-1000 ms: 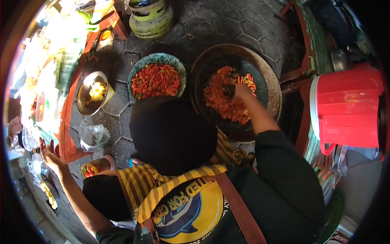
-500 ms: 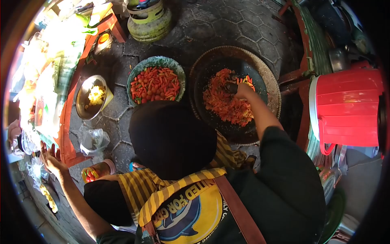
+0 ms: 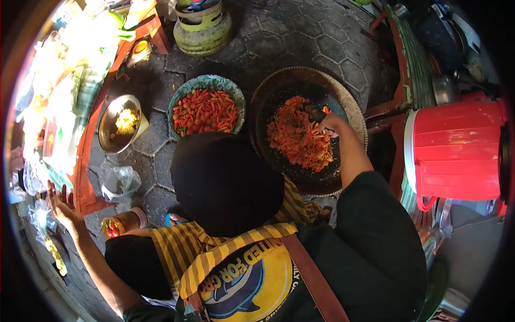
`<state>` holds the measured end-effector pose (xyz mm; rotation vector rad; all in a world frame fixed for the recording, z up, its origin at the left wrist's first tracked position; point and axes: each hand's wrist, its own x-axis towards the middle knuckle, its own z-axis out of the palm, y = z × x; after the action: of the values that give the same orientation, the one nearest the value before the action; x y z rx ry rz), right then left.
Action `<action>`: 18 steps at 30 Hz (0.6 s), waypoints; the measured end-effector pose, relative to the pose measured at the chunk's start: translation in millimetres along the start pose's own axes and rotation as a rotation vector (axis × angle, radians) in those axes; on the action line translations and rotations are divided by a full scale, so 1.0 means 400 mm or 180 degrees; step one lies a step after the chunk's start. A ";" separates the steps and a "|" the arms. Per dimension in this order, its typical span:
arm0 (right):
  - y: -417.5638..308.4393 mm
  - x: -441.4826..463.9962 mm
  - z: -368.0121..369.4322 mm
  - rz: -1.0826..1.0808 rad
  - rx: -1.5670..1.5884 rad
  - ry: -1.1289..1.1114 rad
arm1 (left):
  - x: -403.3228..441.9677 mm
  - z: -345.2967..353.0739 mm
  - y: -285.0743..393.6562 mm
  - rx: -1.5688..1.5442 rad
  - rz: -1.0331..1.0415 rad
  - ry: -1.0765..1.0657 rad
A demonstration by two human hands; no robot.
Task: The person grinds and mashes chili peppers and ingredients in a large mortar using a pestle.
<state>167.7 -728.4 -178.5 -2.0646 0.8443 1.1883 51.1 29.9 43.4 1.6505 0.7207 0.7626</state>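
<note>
My right hand (image 3: pixel 332 124) is closed around what looks like a dark pestle (image 3: pixel 317 115), partly hidden by the fingers. It rests in a wide dark mortar (image 3: pixel 268 110) holding crushed red chilli paste (image 3: pixel 295 134). A few whole chillies (image 3: pixel 325 109) lie beside the hand. Around the mortar runs the rim of a woven tray (image 3: pixel 351 99). My left hand (image 3: pixel 65 208) hangs in the air at the left with its fingers spread, holding nothing. A bowl of whole red chillies and small tomatoes (image 3: pixel 205 112) stands left of the mortar.
A metal bowl with chopped yellow pieces (image 3: pixel 126 122) and a jar with red chillies (image 3: pixel 124 223) sit on the left floor. A green gas cylinder (image 3: pixel 202 32) stands ahead. A red cooler (image 3: pixel 456 153) is at right. A rounded black shape (image 3: pixel 228 185) blocks the middle.
My right hand has shifted slightly right and toward me with the pestle, and the paste is spread differently. My left hand stays spread, slightly further left. The view has tilted a little.
</note>
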 end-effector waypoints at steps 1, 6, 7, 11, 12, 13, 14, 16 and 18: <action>0.019 0.025 0.009 0.0125 0.0057 0.0394 | 0.009 -0.012 -0.002 0.0008 0.0053 -0.0008; 0.001 -0.040 0.134 -0.0010 0.0562 0.0529 | 0.000 -0.020 0.009 -0.0055 0.0118 0.0070; -0.025 -0.067 0.137 0.0011 0.0278 0.0480 | 0.001 -0.017 0.006 -0.0046 0.0115 0.0066; -0.023 -0.089 0.067 -0.0069 0.0390 0.0032 | 0.002 -0.019 -0.006 -0.0025 0.0099 0.0032; -0.028 -0.124 0.052 -0.0046 0.0389 0.0014 | 0.000 -0.024 -0.012 -0.0012 0.0077 0.0017; -0.042 -0.175 0.034 -0.0312 0.0101 0.0557 | -0.013 -0.018 -0.003 -0.0078 -0.0076 0.0083; -0.045 -0.196 0.027 -0.0578 -0.0193 0.1094 | -0.006 -0.032 -0.013 -0.0055 -0.0091 0.0072; -0.014 -0.174 0.014 -0.0916 -0.0718 0.1371 | 0.014 -0.058 -0.023 -0.0004 -0.0147 0.0128; 0.002 -0.142 0.046 -0.1280 -0.1246 0.1659 | 0.008 -0.054 -0.017 -0.0055 -0.0233 0.0227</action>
<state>135.3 -702.1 -135.8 -2.7652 0.3873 0.6340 35.6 46.4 40.6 1.5791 0.8184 0.7765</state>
